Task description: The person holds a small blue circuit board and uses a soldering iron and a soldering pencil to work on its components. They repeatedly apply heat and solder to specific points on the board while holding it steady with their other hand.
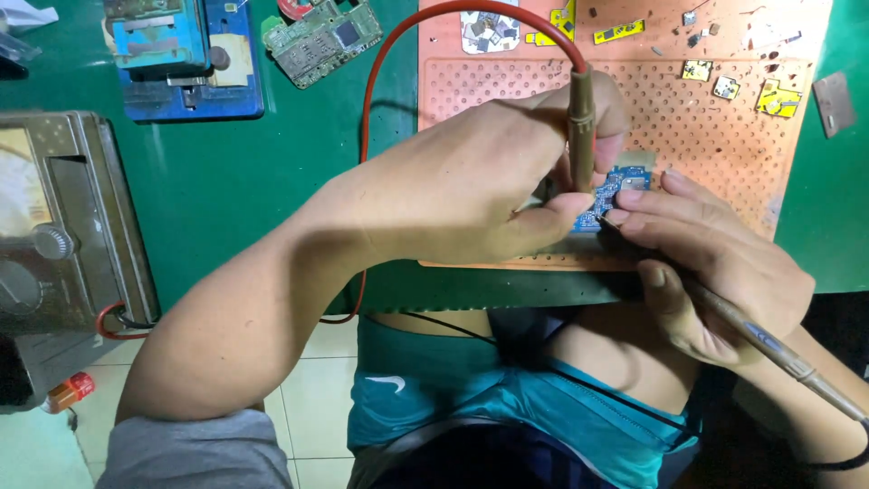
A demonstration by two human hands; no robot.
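A small blue circuit board point(619, 186) lies on an orange perforated work mat point(706, 118). My left hand point(471, 186) grips a brown test probe point(581, 127) upright, its tip on the board; a red lead point(389, 63) arcs from its top. My right hand point(715, 263) holds a second brown probe point(769, 340) slanted low, its thin tip touching the board's near edge. Part of the board is hidden under my fingers.
An analogue meter point(63, 217) stands at the left on the green table point(235, 172). A blue holder jig point(186, 54) and a green circuit board point(321, 36) lie at the back. Small yellow and metal parts point(724, 77) are scattered on the mat's far side.
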